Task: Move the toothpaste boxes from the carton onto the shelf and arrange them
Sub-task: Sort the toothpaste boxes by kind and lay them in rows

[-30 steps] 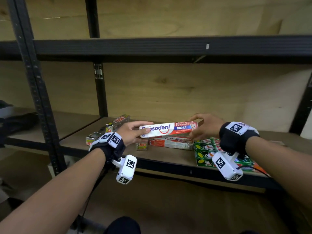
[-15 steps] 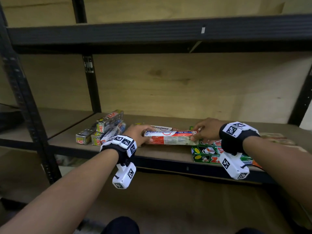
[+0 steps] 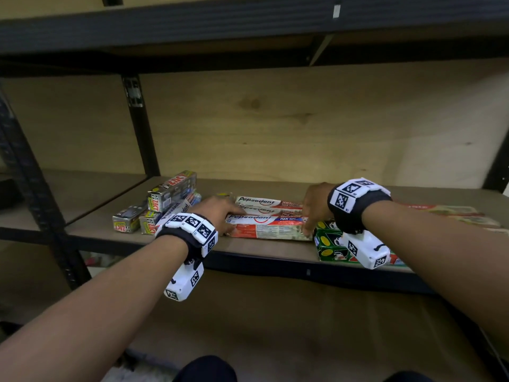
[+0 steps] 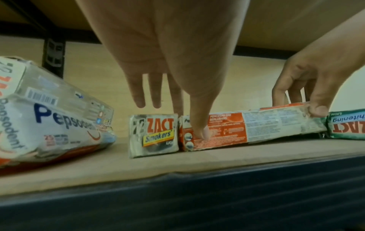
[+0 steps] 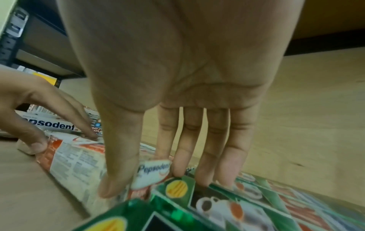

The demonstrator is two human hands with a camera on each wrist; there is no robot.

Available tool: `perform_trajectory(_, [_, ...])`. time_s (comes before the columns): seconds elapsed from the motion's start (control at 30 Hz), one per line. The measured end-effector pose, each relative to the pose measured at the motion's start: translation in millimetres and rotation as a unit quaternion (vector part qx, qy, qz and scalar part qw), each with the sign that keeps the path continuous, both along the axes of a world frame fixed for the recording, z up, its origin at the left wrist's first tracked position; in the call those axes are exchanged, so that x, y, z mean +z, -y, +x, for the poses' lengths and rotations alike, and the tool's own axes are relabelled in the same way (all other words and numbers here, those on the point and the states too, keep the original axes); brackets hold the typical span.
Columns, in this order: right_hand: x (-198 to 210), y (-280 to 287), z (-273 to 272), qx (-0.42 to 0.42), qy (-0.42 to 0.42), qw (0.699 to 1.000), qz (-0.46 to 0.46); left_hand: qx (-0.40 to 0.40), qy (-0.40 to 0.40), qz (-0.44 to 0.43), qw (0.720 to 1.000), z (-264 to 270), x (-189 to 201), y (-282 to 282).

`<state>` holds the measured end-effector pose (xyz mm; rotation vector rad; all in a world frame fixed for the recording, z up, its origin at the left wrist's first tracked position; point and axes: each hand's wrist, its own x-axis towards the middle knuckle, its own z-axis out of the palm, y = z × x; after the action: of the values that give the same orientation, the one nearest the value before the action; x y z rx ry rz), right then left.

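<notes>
Toothpaste box (image 3: pixel 268 228) — on shelf (image 3: pixel 261 248), front row, beside green boxes (image 3: pixel 327 244). Left hand (image 3: pixel 217 213) and right hand (image 3: pixel 314 201) pinch its ends, fingers loosely curled. Several placed — carton unseen.

Pepsodent box (image 3: pixel 268 230) on shelf (image 3: pixel 248 248), between Zact boxes (image 3: pixel 330 244).

Both forearms are showing bare, no sleeves. Each wrist is wearing a black strap (image 3: pixel 355 216) topped with white blocks carrying black square tag markers (image 3: pixel 192 223), and a white boxy camera unit (image 3: pixel 185 282) is hanging underneath, tagged too.
</notes>
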<state>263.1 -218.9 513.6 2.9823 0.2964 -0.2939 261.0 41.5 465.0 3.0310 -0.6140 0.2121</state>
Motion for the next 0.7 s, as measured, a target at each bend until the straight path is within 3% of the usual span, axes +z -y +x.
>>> perform_trajectory(0.1, [10, -6, 3, 0.031, -0.003, 0.999, 0.021, -0.066, -0.033, 0.014, 0.997, 5, 3, 11])
perform_trajectory(0.2, [19, -12, 12, 0.051, -0.015, 0.995, 0.079, -0.081, -0.047, 0.031, 0.995, 12, -3, 26])
perform_trajectory(0.47, [-1, -24, 42, 0.056, -0.115, 0.992, 0.017, -0.078, -0.042, 0.005, 0.996, 25, -14, 24])
perform_trajectory(0.7, [-10, -16, 38, 0.064, -0.092, 0.994, -0.006, -0.08, -0.05, -0.007, 0.996, 29, -8, 21])
